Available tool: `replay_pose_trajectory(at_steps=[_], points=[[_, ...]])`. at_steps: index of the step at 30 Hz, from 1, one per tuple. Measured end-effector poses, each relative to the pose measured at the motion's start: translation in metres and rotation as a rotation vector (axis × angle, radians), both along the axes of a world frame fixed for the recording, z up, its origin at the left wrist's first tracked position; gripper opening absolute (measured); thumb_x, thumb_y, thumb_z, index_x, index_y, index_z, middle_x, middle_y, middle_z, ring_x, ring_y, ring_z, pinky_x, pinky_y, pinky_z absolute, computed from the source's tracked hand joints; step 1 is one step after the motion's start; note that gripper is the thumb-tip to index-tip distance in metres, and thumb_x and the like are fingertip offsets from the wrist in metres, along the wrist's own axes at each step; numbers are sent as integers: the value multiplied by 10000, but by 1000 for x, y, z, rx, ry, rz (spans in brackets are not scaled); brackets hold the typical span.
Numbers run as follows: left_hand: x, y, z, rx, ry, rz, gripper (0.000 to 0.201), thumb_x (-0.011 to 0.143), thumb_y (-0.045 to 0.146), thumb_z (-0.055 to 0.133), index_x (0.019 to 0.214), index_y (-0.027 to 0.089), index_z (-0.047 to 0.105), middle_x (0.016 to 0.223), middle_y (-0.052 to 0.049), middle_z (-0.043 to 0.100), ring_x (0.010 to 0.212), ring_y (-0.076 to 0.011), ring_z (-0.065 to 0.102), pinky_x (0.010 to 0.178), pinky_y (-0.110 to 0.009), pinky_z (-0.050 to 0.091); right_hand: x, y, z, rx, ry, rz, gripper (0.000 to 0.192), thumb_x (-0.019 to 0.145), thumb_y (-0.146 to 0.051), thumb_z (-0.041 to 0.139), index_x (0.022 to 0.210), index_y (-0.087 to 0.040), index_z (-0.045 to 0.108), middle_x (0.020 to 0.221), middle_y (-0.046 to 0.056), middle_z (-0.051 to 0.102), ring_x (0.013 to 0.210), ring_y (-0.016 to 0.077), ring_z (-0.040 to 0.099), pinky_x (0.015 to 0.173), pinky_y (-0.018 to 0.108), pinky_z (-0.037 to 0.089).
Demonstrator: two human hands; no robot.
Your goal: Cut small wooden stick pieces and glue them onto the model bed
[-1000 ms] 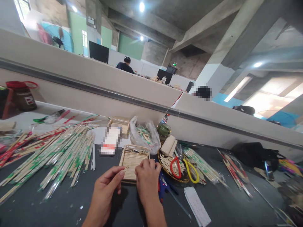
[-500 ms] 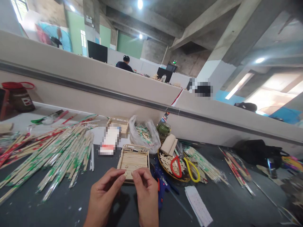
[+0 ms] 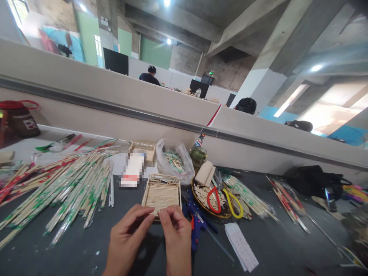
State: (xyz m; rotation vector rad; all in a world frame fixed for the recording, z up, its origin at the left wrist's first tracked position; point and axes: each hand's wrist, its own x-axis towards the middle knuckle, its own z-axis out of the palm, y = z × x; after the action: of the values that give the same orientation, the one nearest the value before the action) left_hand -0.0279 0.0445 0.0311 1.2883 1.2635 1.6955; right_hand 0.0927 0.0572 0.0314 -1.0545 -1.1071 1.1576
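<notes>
My left hand [image 3: 128, 232] and my right hand [image 3: 175, 234] are close together, thumbs and forefingers pinched on a small pale wooden piece [image 3: 156, 212]. Its exact shape is too small to make out. Just beyond my fingertips lies a tray-like model [image 3: 162, 193] built of thin wooden sticks, with a low railing along its far side; its near edge is partly covered by my hands. Beside my right hand rests a blue glue gun [image 3: 197, 224]. A similar stick-built model [image 3: 146, 149] stands farther back.
Paper-wrapped chopsticks [image 3: 83, 184] spread over the left. A plastic bag [image 3: 188, 165] of scraps stands behind. To the right are a basket [image 3: 224, 215] of short sticks, red-and-yellow-handled scissors [image 3: 234, 205], folded paper [image 3: 241, 247] and more wrapped chopsticks [image 3: 250, 197]. A partition [image 3: 120, 105] rises behind.
My hands keep almost the same place, and the fingertips have parted slightly, so that the small piece shows more between them. The camera view has shifted a little.
</notes>
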Motion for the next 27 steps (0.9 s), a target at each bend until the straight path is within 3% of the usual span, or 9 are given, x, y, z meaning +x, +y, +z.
replay_pose_trajectory(at_steps=[27], points=[[1,0,6,33,63,3,94,782,231,752,852,279,793,727,16,690,558,-111,624,482,-171,483,3,-2,0,30,-38,-29,269,865,-417,669,718,-194,650,767,-5,559,769,164,545,741,273,446]])
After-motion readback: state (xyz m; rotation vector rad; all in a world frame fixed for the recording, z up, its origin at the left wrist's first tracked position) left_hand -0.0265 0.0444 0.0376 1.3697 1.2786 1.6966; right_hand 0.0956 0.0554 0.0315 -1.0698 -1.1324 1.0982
